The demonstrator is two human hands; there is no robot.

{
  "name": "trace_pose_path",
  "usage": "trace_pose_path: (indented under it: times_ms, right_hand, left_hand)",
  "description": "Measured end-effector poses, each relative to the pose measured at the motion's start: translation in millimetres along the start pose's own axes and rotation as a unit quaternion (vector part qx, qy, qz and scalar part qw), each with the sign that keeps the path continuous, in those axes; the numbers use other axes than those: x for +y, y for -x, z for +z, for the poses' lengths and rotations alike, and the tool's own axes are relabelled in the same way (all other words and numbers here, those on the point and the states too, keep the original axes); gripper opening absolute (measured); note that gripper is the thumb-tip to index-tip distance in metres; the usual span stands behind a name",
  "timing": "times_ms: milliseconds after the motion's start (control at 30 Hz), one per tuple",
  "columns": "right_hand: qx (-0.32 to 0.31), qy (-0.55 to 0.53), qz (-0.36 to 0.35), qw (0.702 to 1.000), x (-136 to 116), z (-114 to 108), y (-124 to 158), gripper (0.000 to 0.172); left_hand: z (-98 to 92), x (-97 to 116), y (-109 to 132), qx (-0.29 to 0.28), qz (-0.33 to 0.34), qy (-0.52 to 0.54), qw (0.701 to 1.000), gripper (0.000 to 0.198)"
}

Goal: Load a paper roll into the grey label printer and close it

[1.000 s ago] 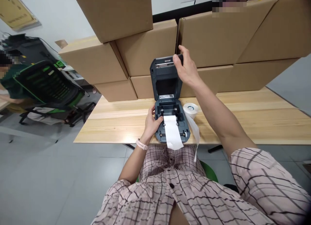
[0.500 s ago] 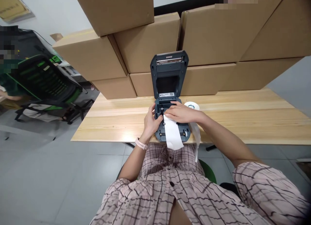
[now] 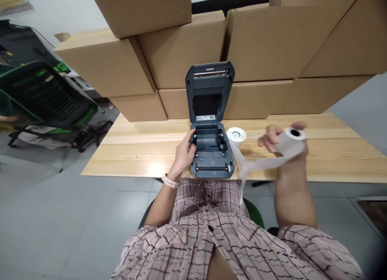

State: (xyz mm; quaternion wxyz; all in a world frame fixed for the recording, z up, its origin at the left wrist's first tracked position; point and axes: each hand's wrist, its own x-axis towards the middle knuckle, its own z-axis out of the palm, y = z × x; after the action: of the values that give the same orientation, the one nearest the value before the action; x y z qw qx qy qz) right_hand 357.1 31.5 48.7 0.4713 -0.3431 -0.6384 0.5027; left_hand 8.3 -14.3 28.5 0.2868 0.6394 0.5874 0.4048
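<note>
A dark grey label printer [image 3: 208, 154] stands at the table's front edge with its lid [image 3: 208, 90] raised and its roll bay bare. Along the printer's left side, my left hand [image 3: 183, 154] grips the casing, thumb over the inner edge. Off to the right, my right hand [image 3: 273, 138] holds a white paper roll [image 3: 286, 142] with a dark core, slightly blurred by motion. From this roll a loose paper strip trails left. Close by the printer's right side sits a second white roll [image 3: 236, 136], its own strip [image 3: 242, 173] hanging over the table edge.
Cardboard boxes [image 3: 260, 46] are stacked along the back of the wooden table [image 3: 136, 151], one of them [image 3: 148, 9] higher up at left. A black and green office chair [image 3: 51, 94] with a seated person stands at the far left.
My right hand has lifted the paper roll out of the printer and carried it to the right. My left hand has stayed on the printer's left side.
</note>
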Motion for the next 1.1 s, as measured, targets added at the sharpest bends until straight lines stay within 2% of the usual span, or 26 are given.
trace_pose_path:
  times_ms: [33, 100, 200, 267, 433, 567, 667, 733, 800, 900, 1000, 1100]
  right_hand:
    - [0.068, -0.043, 0.000, 0.997, 7.7, -9.8, 15.6, 0.048]
    - [0.151, -0.089, 0.029, 0.984, 22.4, -24.0, 43.2, 0.047]
    - [0.154, -0.035, 0.134, 0.978, 39.5, -34.1, 65.2, 0.052]
    - [0.133, 0.018, 0.175, 0.976, 47.2, -36.1, 62.5, 0.049]
    - [0.126, 0.075, 0.132, 0.980, 62.3, -25.1, 10.2, 0.054]
    - [0.061, 0.099, 0.111, 0.987, 61.4, -13.0, -30.6, 0.062]
    - [-0.010, 0.130, 0.084, 0.988, 41.6, -17.0, -41.1, 0.058]
    - [-0.072, 0.165, 0.063, 0.982, 23.6, -22.0, -43.2, 0.067]
    - [-0.148, 0.211, 0.062, 0.964, 8.7, -22.6, -46.9, 0.085]
    - [-0.232, 0.322, 0.065, 0.916, 0.6, -11.2, -58.9, 0.102]
    - [-0.252, 0.398, 0.046, 0.881, 6.7, 5.7, -70.3, 0.091]
    - [-0.211, 0.406, 0.044, 0.888, 12.6, 11.4, -69.7, 0.070]
  left_hand:
    - [-0.1, 1.3, 0.3, 0.001, 0.000, -0.006, 1.000, 0.066]
    - [-0.5, 2.7, 0.1, 0.002, 0.001, -0.015, 1.000, 0.065]
    - [-0.6, 2.2, -0.5, 0.003, 0.000, -0.019, 1.000, 0.066]
    - [0.4, 0.4, -0.8, 0.006, 0.002, -0.014, 1.000, 0.066]
    - [4.5, -6.8, -1.1, 0.023, 0.019, 0.051, 0.998, 0.065]
    - [4.6, -10.7, -1.4, 0.025, 0.044, 0.103, 0.993, 0.070]
    - [2.8, -10.8, -1.2, 0.015, 0.046, 0.094, 0.994, 0.073]
    - [2.2, -10.3, -1.1, 0.014, 0.045, 0.087, 0.995, 0.074]
    - [2.5, -10.1, -1.2, 0.018, 0.043, 0.088, 0.995, 0.075]
    - [3.8, -10.9, -1.7, 0.024, 0.040, 0.093, 0.995, 0.074]
    - [4.9, -11.6, -2.3, 0.024, 0.037, 0.106, 0.993, 0.072]
    - [5.3, -11.3, -2.3, 0.026, 0.034, 0.118, 0.992, 0.071]
